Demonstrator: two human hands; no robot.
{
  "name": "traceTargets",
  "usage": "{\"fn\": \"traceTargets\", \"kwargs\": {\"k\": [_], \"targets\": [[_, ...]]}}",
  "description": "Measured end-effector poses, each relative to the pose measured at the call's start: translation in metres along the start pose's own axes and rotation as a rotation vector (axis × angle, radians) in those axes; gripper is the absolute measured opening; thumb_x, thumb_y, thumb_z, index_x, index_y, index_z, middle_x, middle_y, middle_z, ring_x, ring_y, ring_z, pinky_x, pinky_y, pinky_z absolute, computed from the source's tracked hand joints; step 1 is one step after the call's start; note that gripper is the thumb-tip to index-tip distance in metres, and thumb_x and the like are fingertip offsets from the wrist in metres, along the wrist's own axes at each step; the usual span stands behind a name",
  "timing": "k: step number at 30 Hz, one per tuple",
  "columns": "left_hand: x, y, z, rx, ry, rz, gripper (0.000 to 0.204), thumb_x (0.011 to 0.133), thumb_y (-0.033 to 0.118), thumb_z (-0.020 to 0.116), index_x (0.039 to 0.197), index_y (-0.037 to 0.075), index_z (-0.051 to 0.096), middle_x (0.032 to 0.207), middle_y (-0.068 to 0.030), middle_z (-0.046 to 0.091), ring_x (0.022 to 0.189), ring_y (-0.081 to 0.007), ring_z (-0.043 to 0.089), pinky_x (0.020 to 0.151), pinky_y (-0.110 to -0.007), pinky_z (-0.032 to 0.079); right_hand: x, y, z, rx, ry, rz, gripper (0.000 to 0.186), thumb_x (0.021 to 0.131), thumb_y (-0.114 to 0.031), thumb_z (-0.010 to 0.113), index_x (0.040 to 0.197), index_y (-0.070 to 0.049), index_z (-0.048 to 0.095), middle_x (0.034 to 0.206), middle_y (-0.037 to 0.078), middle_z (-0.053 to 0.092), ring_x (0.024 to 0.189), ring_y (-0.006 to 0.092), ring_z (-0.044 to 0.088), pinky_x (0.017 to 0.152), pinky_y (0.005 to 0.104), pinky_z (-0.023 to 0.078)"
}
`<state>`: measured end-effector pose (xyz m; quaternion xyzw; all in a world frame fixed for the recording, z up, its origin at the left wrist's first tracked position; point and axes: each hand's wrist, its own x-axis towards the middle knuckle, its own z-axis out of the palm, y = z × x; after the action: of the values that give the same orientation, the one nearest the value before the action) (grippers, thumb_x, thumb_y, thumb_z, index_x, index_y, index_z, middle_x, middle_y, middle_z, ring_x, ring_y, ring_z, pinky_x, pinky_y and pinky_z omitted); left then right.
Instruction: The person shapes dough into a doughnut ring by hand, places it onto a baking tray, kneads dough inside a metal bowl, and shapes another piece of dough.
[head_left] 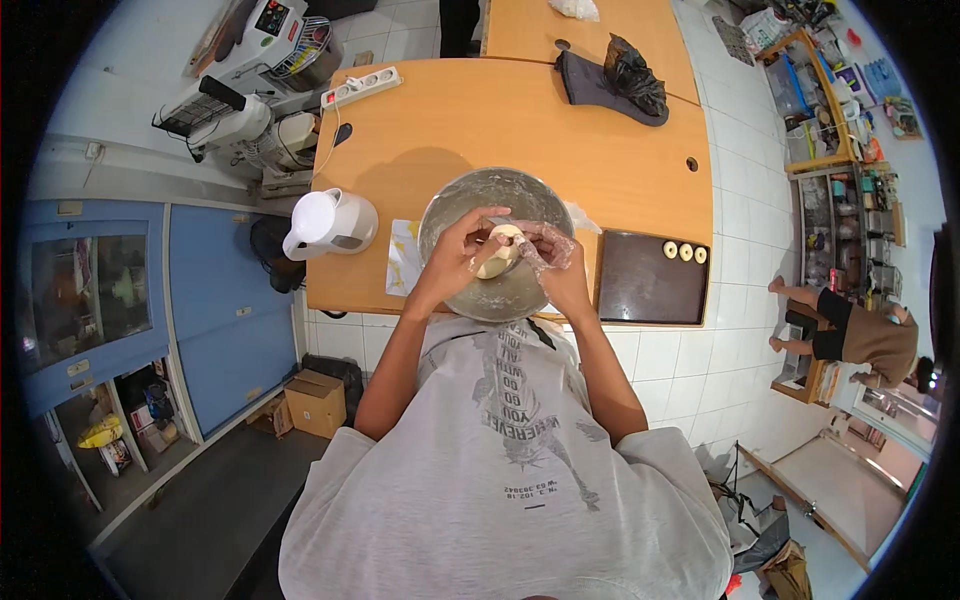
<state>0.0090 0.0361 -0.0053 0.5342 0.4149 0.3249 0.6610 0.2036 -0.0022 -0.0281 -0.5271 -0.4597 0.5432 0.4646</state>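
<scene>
Both hands are over a steel mixing bowl [452, 300] smeared with pale residue. My left hand [465, 250] and my right hand [550, 250] grip a pale piece of dough [505, 233] from either side, fingertips pinched onto it; my right fingers are coated in white residue. More pale dough shows behind the fingers, partly hidden. Right of the bowl, a dark baking tray [645, 290] holds three small dough rings [685, 251] along its back edge. A paper sheet with yellow marks [402, 268] lies left of the bowl.
A white kettle [332, 220] stands left on the wooden table [470, 110]; a power strip [360, 86], black plastic bag [630, 75] and mixers [250, 135] are farther back. Blue cabinets [240, 320] and a cardboard box [312, 403] are left. Another person [860, 340] sits far right beside shelving.
</scene>
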Motion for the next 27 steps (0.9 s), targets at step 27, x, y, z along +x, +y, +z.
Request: {"fn": "traceTargets", "kwargs": {"k": [27], "targets": [[0.014, -0.011, 0.007, 0.093, 0.122, 0.052, 0.027, 0.108, 0.014, 0.059, 0.132, 0.003, 0.064, 0.099, -0.0047, 0.07, 0.092, -0.0096, 0.063, 0.082, -0.027, 0.051, 0.004, 0.006, 0.001, -0.039, -0.003, 0.055, 0.026, 0.097, -0.007, 0.072, 0.121, 0.002, 0.071, 0.104, 0.009, 0.075, 0.093, 0.0129, 0.069, 0.084, 0.0299, 0.056]]}}
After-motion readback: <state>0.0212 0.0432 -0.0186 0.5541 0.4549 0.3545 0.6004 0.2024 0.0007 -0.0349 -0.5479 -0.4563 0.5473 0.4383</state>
